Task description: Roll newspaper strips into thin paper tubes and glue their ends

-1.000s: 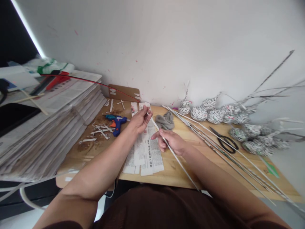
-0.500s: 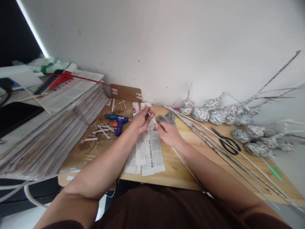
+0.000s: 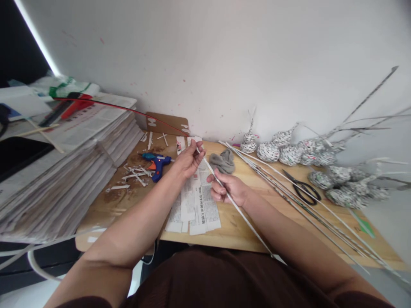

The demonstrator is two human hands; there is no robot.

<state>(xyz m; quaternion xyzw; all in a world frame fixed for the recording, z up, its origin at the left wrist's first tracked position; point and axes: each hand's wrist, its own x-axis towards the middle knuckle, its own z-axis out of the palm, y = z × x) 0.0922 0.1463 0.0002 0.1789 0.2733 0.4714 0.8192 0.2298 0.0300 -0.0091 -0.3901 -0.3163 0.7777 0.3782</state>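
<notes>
A long thin white paper rod [image 3: 241, 214] slants from above the newspaper strips down toward my lap. My left hand [image 3: 190, 159] pinches its upper end. Lower along the rod, my right hand [image 3: 228, 186] is closed round it, palm partly turned up, with the thumb on top. Beneath the hands lie cut newspaper strips [image 3: 204, 209] on the wooden table. Just behind my right hand is a crumpled grey cloth [image 3: 224, 161].
Left: a blue glue gun [image 3: 158, 164], paper scraps [image 3: 140, 174] and a tall newspaper stack [image 3: 96, 171]. Right: several long paper rods [image 3: 279, 189], black scissors [image 3: 303, 190] and woven paper gourd shapes [image 3: 290, 154] by the wall.
My right hand has turned more palm-up and moved slightly down along the rod, away from my left hand. More of the rod shows between the hands. The view has shifted slightly.
</notes>
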